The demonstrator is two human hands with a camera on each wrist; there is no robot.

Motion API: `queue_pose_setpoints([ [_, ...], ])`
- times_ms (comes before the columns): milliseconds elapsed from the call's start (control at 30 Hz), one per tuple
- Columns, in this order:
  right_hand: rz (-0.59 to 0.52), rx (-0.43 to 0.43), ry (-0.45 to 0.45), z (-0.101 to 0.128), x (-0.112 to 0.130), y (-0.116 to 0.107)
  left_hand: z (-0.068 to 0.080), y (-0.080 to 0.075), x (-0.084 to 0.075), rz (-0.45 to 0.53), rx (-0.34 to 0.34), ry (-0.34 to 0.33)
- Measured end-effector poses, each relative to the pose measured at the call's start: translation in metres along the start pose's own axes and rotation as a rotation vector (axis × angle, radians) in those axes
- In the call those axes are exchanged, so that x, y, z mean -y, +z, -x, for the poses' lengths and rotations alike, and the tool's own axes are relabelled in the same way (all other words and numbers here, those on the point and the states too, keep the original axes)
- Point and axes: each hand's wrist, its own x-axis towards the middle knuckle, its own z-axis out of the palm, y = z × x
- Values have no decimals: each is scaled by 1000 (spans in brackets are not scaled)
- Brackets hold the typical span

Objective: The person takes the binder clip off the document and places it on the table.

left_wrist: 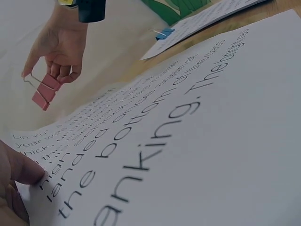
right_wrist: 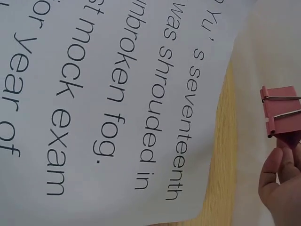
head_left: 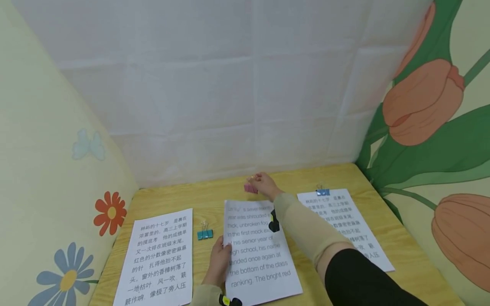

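My right hand [head_left: 263, 183] pinches a pink binder clip [head_left: 250, 188] just beyond the top edge of the middle sheet of English text [head_left: 257, 250]. The clip [left_wrist: 45, 91] hangs from the fingers [left_wrist: 61, 70] in the left wrist view, and in the right wrist view the clip [right_wrist: 281, 109] shows beside the sheet's corner [right_wrist: 141, 94]. My left hand [head_left: 220, 259] rests on the left edge of that sheet, its fingers [left_wrist: 19, 172] pressing the paper.
A sheet of Chinese text [head_left: 158, 257] lies at the left, with a teal binder clip [head_left: 205, 233] beside it. Another sheet [head_left: 344, 225] at the right has a blue clip [head_left: 323, 191] on its top edge. Walls close in the wooden table [head_left: 402, 238] on three sides.
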Motion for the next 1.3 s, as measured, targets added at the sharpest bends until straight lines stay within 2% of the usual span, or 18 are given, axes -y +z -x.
queue_pose_setpoints([
  [200,0,-24,22,0,-2,-4,-1,-3,1,13,15,8],
  [467,3,-25,64,-1,-5,-6,-4,-5,1,4,0,6],
  [900,-39,-23,50,1,-12,-9,-5,-5,1,-3,-32,18],
  [1300,-49,-22,68,8,-20,-20,-4,-7,-1,10,-25,23],
])
